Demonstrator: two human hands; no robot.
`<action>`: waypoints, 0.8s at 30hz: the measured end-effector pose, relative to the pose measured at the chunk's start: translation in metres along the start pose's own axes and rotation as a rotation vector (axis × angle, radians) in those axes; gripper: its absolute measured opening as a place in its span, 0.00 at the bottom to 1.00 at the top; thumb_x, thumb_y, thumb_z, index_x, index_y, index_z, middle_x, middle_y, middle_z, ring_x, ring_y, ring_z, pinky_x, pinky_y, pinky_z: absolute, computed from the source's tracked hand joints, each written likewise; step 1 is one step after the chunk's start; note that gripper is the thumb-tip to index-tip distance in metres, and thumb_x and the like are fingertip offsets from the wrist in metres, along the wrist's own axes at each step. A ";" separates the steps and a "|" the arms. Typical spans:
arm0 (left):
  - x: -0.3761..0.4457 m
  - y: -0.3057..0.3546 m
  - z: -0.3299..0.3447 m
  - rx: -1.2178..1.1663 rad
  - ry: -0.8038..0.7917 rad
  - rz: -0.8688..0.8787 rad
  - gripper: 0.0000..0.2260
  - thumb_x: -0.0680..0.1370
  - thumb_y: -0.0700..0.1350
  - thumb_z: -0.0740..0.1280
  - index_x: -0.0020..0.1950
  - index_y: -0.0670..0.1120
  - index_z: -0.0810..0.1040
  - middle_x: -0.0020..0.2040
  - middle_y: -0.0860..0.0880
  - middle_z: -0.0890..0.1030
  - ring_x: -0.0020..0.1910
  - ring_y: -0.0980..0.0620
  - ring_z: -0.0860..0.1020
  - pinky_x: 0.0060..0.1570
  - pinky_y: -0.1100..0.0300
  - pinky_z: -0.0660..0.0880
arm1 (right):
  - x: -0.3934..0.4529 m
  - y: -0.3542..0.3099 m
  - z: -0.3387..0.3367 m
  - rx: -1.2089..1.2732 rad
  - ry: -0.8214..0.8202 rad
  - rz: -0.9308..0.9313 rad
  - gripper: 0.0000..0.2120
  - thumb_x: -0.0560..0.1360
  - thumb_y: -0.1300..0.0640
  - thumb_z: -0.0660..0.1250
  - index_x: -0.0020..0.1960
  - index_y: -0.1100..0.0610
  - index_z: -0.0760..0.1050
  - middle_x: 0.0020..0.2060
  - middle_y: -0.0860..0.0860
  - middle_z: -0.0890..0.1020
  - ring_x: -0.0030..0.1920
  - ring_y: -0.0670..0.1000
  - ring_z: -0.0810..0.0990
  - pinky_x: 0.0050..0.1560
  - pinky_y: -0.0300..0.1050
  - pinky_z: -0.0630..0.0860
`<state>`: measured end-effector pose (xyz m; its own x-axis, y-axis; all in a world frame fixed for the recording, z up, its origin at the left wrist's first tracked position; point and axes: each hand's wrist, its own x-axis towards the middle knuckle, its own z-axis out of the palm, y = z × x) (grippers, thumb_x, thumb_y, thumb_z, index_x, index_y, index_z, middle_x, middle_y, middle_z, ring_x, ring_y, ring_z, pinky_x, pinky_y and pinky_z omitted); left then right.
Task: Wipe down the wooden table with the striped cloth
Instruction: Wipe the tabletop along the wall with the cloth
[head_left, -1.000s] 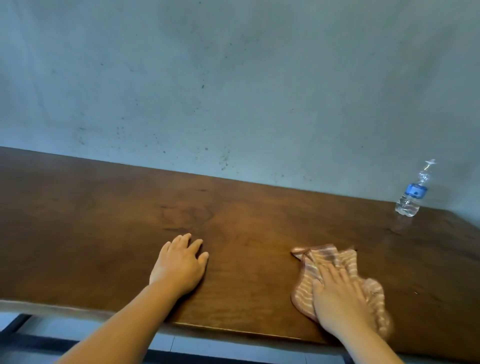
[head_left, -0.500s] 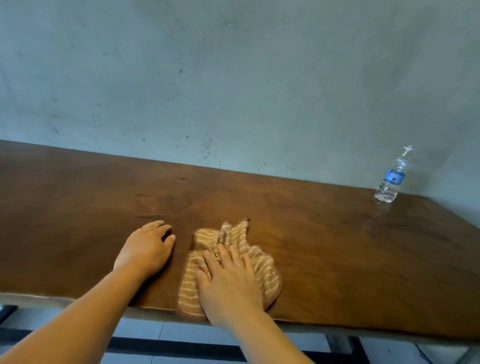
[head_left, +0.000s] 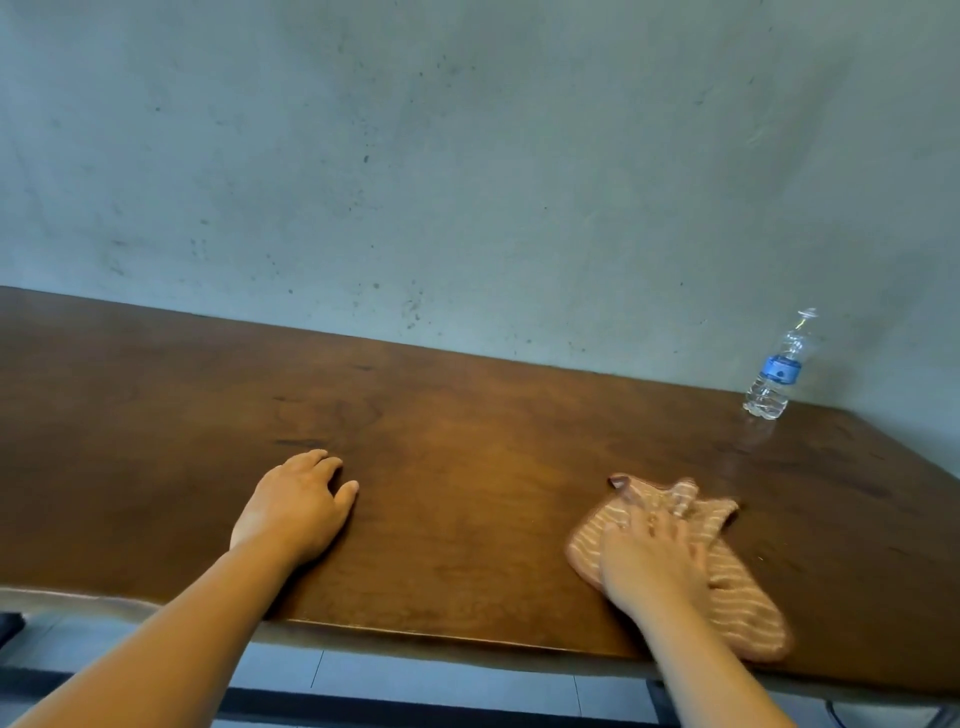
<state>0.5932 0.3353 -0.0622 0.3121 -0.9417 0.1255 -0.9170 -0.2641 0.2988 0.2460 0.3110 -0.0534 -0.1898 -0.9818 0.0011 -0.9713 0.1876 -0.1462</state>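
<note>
Your right hand (head_left: 655, 561) presses flat, fingers spread, on the striped cloth (head_left: 727, 582) near the wooden table (head_left: 467, 467)'s front edge; your left hand (head_left: 296, 506) rests open on the wood.

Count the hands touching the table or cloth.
2. The left hand rests flat on the wooden table; the right hand presses the striped cloth.

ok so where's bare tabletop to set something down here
Bare wood lies between the left hand and the striped cloth, along the whole back strip by the wall, and left of the left hand. The water bottle takes the far right corner; the right hand presses the cloth near the table front edge.
</note>
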 end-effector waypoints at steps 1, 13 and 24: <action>0.001 0.000 0.000 -0.002 0.002 0.002 0.26 0.81 0.61 0.54 0.76 0.51 0.63 0.77 0.52 0.61 0.75 0.51 0.60 0.72 0.54 0.59 | -0.005 -0.021 0.002 0.003 0.011 -0.023 0.30 0.81 0.44 0.47 0.81 0.50 0.47 0.80 0.55 0.53 0.78 0.58 0.52 0.77 0.59 0.47; -0.005 0.002 0.001 -0.094 0.104 -0.020 0.18 0.79 0.57 0.60 0.63 0.49 0.76 0.60 0.50 0.78 0.57 0.50 0.76 0.53 0.53 0.74 | -0.070 -0.111 0.015 0.090 -0.179 -0.856 0.29 0.81 0.36 0.41 0.80 0.43 0.50 0.80 0.44 0.47 0.79 0.48 0.40 0.77 0.56 0.37; -0.027 0.114 0.027 -0.169 0.126 0.103 0.19 0.80 0.57 0.59 0.65 0.49 0.75 0.61 0.52 0.78 0.59 0.53 0.76 0.58 0.55 0.74 | 0.002 0.079 -0.010 0.026 -0.121 -0.503 0.29 0.80 0.34 0.40 0.80 0.40 0.47 0.79 0.39 0.45 0.78 0.43 0.40 0.76 0.48 0.38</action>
<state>0.4736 0.3255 -0.0569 0.2575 -0.9257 0.2771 -0.8943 -0.1198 0.4311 0.1677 0.3244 -0.0548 0.3191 -0.9470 -0.0365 -0.9340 -0.3077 -0.1816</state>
